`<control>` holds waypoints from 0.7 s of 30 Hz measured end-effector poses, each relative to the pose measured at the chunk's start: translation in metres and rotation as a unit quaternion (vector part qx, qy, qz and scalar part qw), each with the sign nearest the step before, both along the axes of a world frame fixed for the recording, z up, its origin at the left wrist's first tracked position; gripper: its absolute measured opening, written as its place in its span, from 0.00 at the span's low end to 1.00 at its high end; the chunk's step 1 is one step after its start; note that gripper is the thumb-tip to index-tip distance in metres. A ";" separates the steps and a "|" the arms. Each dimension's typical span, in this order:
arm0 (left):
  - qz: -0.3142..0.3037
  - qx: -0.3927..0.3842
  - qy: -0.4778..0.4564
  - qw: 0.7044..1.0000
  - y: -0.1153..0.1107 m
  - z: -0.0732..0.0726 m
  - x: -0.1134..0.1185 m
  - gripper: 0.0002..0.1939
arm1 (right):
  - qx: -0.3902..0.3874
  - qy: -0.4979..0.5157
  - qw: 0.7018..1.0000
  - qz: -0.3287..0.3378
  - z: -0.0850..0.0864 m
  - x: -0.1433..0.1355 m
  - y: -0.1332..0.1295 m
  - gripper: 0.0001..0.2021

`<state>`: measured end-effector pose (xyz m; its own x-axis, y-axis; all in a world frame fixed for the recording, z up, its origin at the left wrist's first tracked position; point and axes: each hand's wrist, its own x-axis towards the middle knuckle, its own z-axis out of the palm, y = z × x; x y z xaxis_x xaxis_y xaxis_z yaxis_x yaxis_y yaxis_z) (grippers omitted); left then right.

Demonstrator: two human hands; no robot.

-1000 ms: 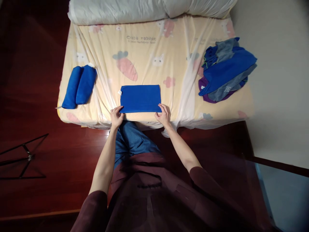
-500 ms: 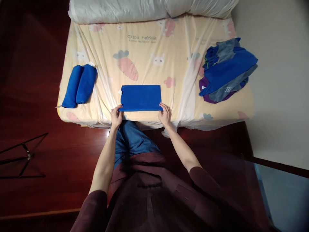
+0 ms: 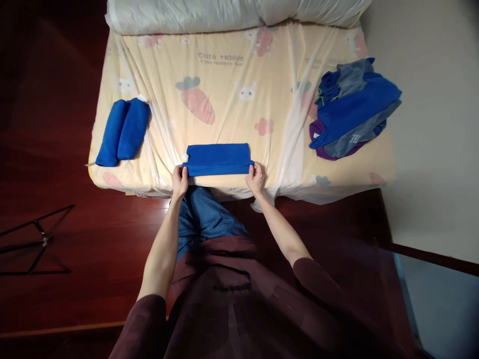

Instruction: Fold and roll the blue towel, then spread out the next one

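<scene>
Both grips pinch the blue towel (image 3: 218, 159) at its near corners, left hand (image 3: 180, 180) and right hand (image 3: 255, 178); soft, light, floppy cloth on the bed (image 3: 232, 99).

Home bedroom; bed (image 3: 239, 89), pillows (image 3: 232, 15), wooden floor (image 3: 56, 199).

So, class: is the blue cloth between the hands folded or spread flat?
Folded: the blue cloth forms a narrow layered band.

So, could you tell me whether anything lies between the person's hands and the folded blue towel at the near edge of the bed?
Nothing visible does: the left hand and right hand each grip a near corner of the folded blue towel directly.
</scene>
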<state>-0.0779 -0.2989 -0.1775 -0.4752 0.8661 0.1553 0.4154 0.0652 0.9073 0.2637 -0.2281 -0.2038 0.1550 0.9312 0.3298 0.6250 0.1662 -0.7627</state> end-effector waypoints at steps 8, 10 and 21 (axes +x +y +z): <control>-0.011 0.010 -0.041 0.999 0.000 0.003 0.002 0.21 | -0.025 0.048 0.998 -0.009 0.001 -0.004 0.000 0.27; -0.012 0.011 -0.037 0.999 0.000 0.003 0.001 0.21 | -0.024 0.046 0.999 -0.011 0.002 -0.005 0.001 0.27; -0.016 0.003 -0.028 0.999 -0.001 0.005 0.002 0.19 | -0.027 0.029 0.999 -0.018 0.001 -0.005 0.002 0.26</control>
<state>-0.0761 -0.3003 -0.1721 -0.4557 0.8800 0.1341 0.3663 0.0481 0.9293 0.2590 -0.2261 -0.2027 0.2072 0.9409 0.2679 0.5837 0.1008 -0.8057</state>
